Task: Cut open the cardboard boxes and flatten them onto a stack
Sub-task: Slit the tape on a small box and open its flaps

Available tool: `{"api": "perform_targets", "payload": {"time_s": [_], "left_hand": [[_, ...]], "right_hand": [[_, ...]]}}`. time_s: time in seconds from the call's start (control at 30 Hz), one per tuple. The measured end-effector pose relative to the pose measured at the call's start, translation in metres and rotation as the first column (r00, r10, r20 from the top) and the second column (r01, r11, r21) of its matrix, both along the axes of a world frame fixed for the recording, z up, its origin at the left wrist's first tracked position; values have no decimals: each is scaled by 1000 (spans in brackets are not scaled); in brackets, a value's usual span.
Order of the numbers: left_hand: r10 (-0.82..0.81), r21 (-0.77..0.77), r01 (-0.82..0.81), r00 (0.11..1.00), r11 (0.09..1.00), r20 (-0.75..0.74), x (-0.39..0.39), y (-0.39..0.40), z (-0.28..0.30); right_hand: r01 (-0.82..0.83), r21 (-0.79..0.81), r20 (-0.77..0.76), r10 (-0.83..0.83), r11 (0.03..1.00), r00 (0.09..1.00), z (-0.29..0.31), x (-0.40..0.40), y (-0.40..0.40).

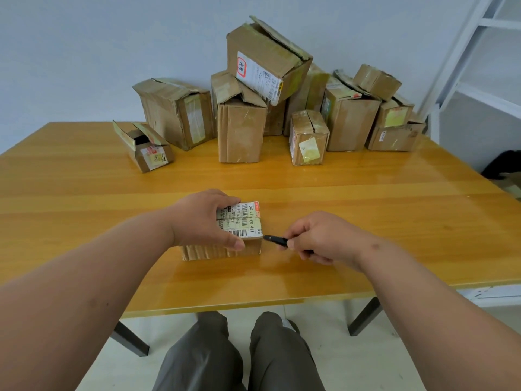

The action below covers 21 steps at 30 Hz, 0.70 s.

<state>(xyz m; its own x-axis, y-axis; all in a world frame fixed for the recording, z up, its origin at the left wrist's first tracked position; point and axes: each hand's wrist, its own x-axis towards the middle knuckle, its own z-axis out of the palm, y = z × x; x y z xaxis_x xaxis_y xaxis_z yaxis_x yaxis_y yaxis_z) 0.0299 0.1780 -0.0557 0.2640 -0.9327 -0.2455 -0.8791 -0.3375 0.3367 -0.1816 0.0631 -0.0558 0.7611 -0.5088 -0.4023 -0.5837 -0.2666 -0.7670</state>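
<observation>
A small cardboard box (248, 221) with a white barcode label on top sits on the yellow wooden table (366, 210), near its front edge. My left hand (201, 218) grips the box from the left, fingers over the far side and thumb on the near side. My right hand (318, 238) holds a black cutter (277, 240) whose tip touches the box's right top edge.
Several taped cardboard boxes (267, 103) are piled along the back of the table against the wall, one open small box (143, 145) at the left. A white metal rack (485, 52) stands at the right. My legs show below the table's front edge.
</observation>
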Motion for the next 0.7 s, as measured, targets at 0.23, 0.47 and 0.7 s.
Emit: {"api": "perform_targets", "payload": {"time_s": [0.23, 0.47, 0.7], "left_hand": [[30, 131, -31, 1000, 991, 10, -4, 0, 8], [219, 236, -157, 939, 959, -264, 18, 31, 20], [258, 273, -130, 819, 953, -513, 13, 51, 17]], "right_hand": [[141, -224, 151, -109, 964, 983, 2, 29, 4], [90, -422, 93, -56, 902, 994, -12, 53, 14], [219, -468, 188, -146, 856, 971, -15, 78, 23]]}}
